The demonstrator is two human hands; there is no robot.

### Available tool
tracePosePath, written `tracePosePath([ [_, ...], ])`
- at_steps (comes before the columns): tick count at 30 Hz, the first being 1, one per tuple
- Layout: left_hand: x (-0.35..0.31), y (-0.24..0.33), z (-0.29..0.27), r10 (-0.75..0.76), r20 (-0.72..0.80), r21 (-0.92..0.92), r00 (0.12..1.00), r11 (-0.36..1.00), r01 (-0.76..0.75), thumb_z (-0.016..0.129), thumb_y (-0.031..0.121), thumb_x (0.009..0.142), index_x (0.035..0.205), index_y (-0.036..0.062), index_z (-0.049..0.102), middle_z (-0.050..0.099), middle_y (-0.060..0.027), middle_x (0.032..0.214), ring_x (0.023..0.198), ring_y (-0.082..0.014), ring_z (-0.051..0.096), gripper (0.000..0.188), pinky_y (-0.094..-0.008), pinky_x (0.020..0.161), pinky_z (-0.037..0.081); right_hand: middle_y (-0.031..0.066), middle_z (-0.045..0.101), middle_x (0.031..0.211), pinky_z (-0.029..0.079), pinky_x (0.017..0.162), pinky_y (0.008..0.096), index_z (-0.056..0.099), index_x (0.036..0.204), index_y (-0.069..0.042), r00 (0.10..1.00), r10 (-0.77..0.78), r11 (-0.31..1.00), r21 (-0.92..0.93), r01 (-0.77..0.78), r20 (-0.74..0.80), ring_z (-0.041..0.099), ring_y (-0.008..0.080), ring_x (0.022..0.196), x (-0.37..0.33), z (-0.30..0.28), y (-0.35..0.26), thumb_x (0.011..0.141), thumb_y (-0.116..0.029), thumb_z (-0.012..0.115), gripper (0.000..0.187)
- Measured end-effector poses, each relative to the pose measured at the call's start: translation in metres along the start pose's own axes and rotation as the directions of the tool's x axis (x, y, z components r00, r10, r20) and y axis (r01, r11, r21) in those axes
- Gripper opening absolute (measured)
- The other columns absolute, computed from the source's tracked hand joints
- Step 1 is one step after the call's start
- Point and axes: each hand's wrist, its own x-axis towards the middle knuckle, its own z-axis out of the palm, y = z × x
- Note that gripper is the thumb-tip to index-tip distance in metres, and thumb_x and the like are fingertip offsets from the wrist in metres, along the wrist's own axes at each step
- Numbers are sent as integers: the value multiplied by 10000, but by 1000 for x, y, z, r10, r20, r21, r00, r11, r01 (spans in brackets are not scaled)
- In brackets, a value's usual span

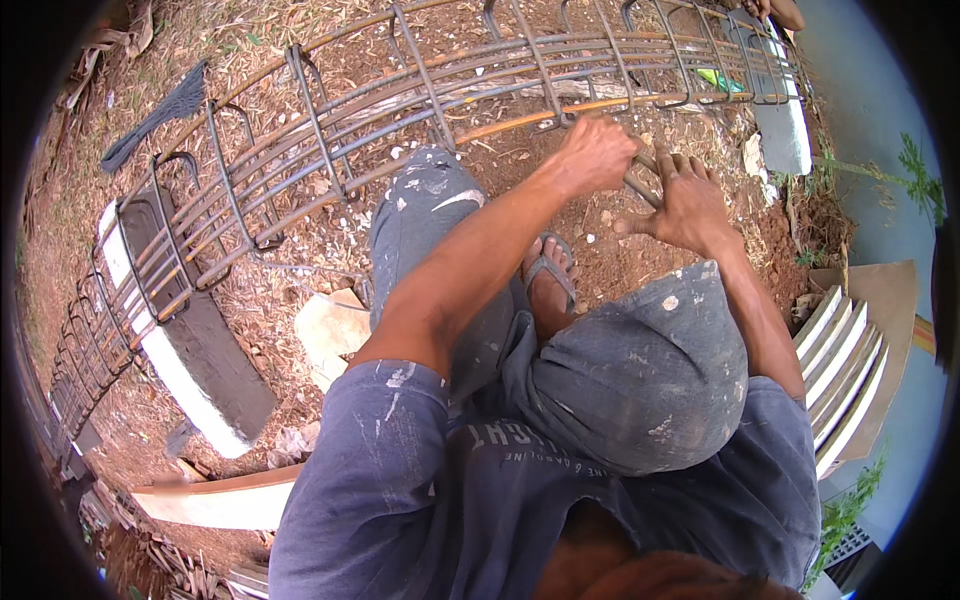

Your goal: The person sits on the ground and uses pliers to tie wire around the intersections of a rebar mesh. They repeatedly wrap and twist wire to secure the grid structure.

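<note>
My left hand [597,152] is closed in a fist beside the lower edge of a long rebar cage [430,85]. Out of that fist toward the right come two short grey metal bars [641,188], which look like the handles of pincers; their far ends are hidden by the fingers. Against these bars rests my right hand [690,205], its fingers stretched forward and its thumb apart. The cage has several long rusty bars with square stirrups around them. Any tie wire at the hands is too small to make out.
Two white-and-grey blocks, a left one [190,350] and a right one [783,120], lie under the cage. Another person's hand [765,8] shows at the top right. White curved strips [840,350] lean by the blue wall [880,110]. My sandalled foot [550,275] stands on soil.
</note>
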Motion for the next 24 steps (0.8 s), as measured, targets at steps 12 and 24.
tracePosePath([
  [12,-16,21,25,168,-593,-21,788,974,-224,749,183,658,1103,92,583,581,-115,926,952,-258,577,483,-415,872,425,161,679,889,590,566,326,568,1082,62,547,-73,490,507,-709,834,695,251,750,32,-56,15,889,-330,657,445],
  [24,35,21,0,-166,-401,-295,901,954,44,770,178,684,1169,41,577,650,-186,916,857,-335,662,540,-438,790,528,209,655,990,506,855,422,510,1148,10,981,96,852,-523,7,169,651,333,950,51,-54,36,900,-319,568,417],
])
